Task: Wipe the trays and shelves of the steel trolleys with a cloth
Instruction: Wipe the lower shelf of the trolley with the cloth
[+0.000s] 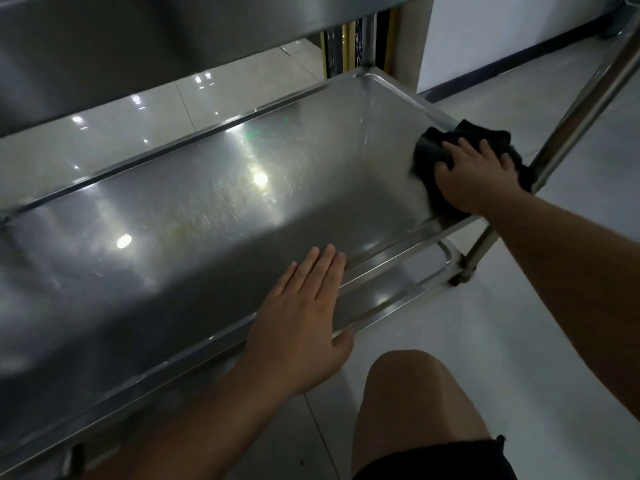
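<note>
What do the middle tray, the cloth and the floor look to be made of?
Tray: likely stainless steel, brushed finish; fine scratches and blurred lamp glare.
Cloth: soft black fabric, matte and bunched under the right hand; fibre unclear.
Floor: pale glossy tiles, joints visible.

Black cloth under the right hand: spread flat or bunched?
Bunched. The black cloth shows crumpled folds and bulges round the right hand, which presses it on the middle tray at its right end wall.

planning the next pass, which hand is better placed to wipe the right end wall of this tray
Right. The right hand already presses the black cloth against that end of the tray. The left hand lies flat on the near rim, holding nothing.
</note>
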The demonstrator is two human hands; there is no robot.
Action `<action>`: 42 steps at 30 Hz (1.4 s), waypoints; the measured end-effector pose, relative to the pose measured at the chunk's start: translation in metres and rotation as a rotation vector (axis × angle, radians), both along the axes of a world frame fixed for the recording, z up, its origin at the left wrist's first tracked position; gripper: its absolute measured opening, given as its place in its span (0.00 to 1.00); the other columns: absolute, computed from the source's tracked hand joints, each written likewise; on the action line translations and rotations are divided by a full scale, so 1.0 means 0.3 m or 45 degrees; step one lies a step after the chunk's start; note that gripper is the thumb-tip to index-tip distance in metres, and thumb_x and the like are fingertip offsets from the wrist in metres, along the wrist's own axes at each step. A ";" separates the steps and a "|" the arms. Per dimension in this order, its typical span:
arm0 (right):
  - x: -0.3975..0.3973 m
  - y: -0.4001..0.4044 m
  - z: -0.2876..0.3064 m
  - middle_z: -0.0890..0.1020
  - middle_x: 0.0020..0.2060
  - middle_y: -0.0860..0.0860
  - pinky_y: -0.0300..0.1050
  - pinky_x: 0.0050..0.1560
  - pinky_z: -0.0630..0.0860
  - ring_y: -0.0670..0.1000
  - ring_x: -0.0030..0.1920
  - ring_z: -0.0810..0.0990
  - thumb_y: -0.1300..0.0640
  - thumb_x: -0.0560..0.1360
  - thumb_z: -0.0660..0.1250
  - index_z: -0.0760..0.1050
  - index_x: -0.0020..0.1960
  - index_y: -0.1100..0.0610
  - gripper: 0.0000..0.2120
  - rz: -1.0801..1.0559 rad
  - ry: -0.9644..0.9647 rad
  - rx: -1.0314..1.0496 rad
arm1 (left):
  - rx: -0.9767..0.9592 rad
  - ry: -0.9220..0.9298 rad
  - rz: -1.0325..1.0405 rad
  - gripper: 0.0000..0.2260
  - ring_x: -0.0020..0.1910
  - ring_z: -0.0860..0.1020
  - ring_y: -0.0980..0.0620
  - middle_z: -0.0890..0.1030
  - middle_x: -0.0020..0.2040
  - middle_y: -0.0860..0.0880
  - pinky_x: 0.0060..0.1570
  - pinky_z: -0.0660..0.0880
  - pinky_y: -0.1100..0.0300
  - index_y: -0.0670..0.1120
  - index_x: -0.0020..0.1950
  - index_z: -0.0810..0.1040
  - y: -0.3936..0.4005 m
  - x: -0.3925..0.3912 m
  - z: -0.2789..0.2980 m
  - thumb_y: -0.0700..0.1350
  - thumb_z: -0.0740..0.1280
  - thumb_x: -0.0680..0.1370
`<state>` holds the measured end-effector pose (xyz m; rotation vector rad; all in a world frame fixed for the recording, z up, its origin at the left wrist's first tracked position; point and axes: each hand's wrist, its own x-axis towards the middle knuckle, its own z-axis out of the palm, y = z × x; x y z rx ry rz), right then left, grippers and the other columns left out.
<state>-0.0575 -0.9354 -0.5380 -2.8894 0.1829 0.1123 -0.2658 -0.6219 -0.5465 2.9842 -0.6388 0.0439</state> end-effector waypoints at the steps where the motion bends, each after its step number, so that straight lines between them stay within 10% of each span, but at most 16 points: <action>1: 0.036 -0.011 0.002 0.54 0.84 0.48 0.66 0.80 0.44 0.57 0.84 0.48 0.38 0.81 0.45 0.53 0.84 0.44 0.32 0.004 -0.012 0.003 | 0.004 0.003 0.000 0.45 0.84 0.34 0.55 0.37 0.86 0.52 0.82 0.37 0.54 0.49 0.87 0.38 0.000 0.001 0.000 0.67 0.57 0.78; 16: 0.019 -0.050 0.012 0.52 0.80 0.37 0.58 0.82 0.46 0.47 0.82 0.49 0.27 0.76 0.42 0.54 0.82 0.37 0.37 0.651 0.030 0.034 | 0.043 0.043 0.022 0.45 0.84 0.34 0.55 0.38 0.86 0.52 0.83 0.41 0.52 0.49 0.87 0.41 -0.013 -0.006 0.018 0.65 0.58 0.78; 25: 0.347 0.109 0.041 0.57 0.84 0.46 0.61 0.80 0.46 0.54 0.84 0.51 0.34 0.80 0.44 0.55 0.83 0.42 0.33 0.222 -0.034 0.056 | -0.013 0.060 0.001 0.46 0.85 0.41 0.53 0.46 0.87 0.51 0.83 0.45 0.52 0.47 0.87 0.48 0.000 0.002 0.018 0.66 0.61 0.76; 34: -0.017 0.350 0.045 0.52 0.82 0.36 0.50 0.81 0.41 0.44 0.83 0.46 0.29 0.78 0.40 0.54 0.83 0.38 0.35 0.853 -0.043 0.093 | -0.015 0.089 -0.004 0.44 0.83 0.32 0.55 0.36 0.86 0.52 0.83 0.38 0.52 0.50 0.87 0.39 0.005 -0.005 0.024 0.67 0.54 0.78; 42: 0.171 0.211 0.048 0.56 0.84 0.47 0.65 0.80 0.45 0.56 0.84 0.51 0.37 0.82 0.47 0.55 0.83 0.44 0.31 0.220 -0.003 0.073 | -0.114 0.095 -0.010 0.47 0.84 0.35 0.53 0.39 0.87 0.51 0.82 0.39 0.51 0.49 0.87 0.41 0.004 -0.002 0.032 0.65 0.63 0.78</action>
